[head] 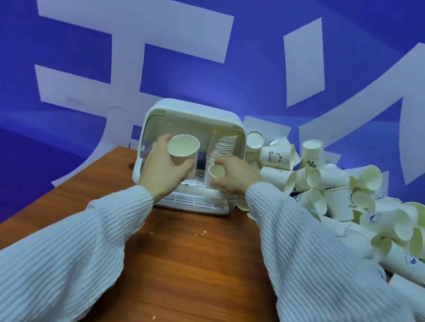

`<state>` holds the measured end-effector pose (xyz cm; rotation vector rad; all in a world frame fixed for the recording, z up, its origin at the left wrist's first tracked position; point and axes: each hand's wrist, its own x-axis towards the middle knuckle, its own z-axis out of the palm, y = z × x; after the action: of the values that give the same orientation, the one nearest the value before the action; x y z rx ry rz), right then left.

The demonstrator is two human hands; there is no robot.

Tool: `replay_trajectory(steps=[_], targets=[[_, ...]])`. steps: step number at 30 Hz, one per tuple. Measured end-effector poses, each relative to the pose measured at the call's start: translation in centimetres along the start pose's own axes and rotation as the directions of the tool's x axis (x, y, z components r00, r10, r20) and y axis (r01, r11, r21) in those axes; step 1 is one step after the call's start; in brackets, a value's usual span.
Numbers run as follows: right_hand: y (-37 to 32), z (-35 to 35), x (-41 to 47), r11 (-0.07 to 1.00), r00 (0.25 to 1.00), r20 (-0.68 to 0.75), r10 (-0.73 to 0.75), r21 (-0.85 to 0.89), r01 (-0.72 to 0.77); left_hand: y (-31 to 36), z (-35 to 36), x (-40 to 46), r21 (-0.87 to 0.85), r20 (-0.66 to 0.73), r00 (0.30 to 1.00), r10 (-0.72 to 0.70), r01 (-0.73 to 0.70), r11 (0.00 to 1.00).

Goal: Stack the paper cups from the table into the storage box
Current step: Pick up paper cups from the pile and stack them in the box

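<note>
Cups going into the box at frame centre; both hands loaded.

Left hand (pixel 162 164) has its fingers curled round a cup (pixel 183 147), mouth toward the camera, in front of the box (pixel 157 113) opening. Right hand (pixel 234 175) pinches a second cup (pixel 215 174) at the foot of the nested stack (pixel 222 147) inside the box, right side. Loose cups (pixel 339 197) lie heaped on the desk (pixel 191 255) at frame right. Cups are white paper with cream interiors, some with printed marks. Judged light, thin-walled and easily crushed; best held gently around the wall below the rim.
</note>
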<state>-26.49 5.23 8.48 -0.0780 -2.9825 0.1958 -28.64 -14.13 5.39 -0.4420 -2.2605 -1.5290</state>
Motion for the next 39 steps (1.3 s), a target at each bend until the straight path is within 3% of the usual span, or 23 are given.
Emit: replay_trajectory(steps=[4,11,14,17,20,24,26,29,32,36,38,39], targets=[[0.2,0.7,0.4,0.999,0.999,0.029,0.014,0.049,-0.015,0.4,0.9,0.3,0.019,0.040,0.999,0.028,-0.029,0.999],[2.8,-1.7,-3.1,0.942,0.978,-0.197,0.065,0.335,0.006,2.6,3.2,2.3,0.079,0.155,0.984,0.090,-0.104,0.991],[4.6,-2.0,-4.9,0.932,0.972,-0.212,0.102,0.362,-0.018,3.6,5.0,2.5,0.085,0.201,0.974,0.102,-0.121,0.989],[6.4,-2.3,-6.5,0.930,0.969,-0.206,0.138,0.363,-0.055,3.5,6.8,2.4,0.208,0.321,0.945,0.063,-0.135,0.969],[8.3,-2.5,-8.1,0.928,0.962,-0.209,0.177,0.361,-0.092,2.7,7.7,2.0,0.430,0.434,0.900,-0.042,-0.166,0.887],[10.9,-3.2,-10.4,0.934,0.956,-0.206,0.210,0.332,-0.133,2.4,8.1,1.0,0.684,0.488,0.866,-0.108,-0.302,0.664],[12.2,-3.8,-11.8,0.927,0.946,-0.210,0.247,0.335,-0.168,2.7,8.3,1.0,0.710,0.464,0.884,-0.064,-0.327,0.623],[14.6,-4.6,-14.1,0.907,0.923,-0.223,0.312,0.359,-0.220,3.4,9.6,-0.2,0.588,0.375,0.900,0.222,-0.416,0.694],[16.5,-5.3,-17.0,0.899,0.909,-0.218,0.355,0.346,-0.268,5.4,12.5,-3.2,0.378,0.459,0.761,0.459,-0.634,0.675],[17.7,-5.2,-22.3,0.954,0.943,-0.149,0.298,0.076,-0.290,8.1,17.1,-8.5,0.177,0.705,0.424,0.569,-0.882,0.437],[18.2,-5.1,-24.8,0.960,0.964,-0.054,0.261,-0.088,-0.265,8.9,19.3,-10.9,0.128,0.732,0.320,0.602,-0.932,0.340],[18.4,-5.0,-26.0,0.954,0.967,-0.009,0.256,-0.159,-0.254,9.5,20.1,-12.0,0.121,0.733,0.300,0.610,-0.941,0.317]])
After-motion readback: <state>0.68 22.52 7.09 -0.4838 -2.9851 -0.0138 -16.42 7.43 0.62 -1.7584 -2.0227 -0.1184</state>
